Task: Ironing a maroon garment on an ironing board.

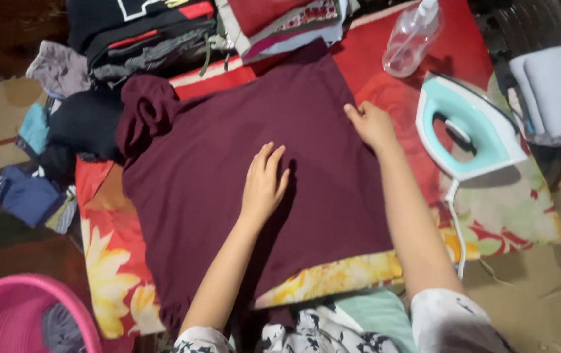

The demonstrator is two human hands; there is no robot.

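- Head view: a maroon garment (254,176) is spread flat over a red floral cloth (114,261) at the centre of the frame.
- The left hand (264,183) is laid palm-down on the garment's middle, fingers extended, nothing gripped.
- The right hand (372,124) is pressed at the garment's edge toward 2 o'clock; whether the hem is pinched cannot be told.
- An upright white-and-teal iron (466,127) is stood at 3 o'clock, just beside the right forearm; a knock could probably tip it.
- Its cord (457,222) is trailed near the elbow and might be snagged.
- A clear spray bottle (414,39) is lying at 1 o'clock.
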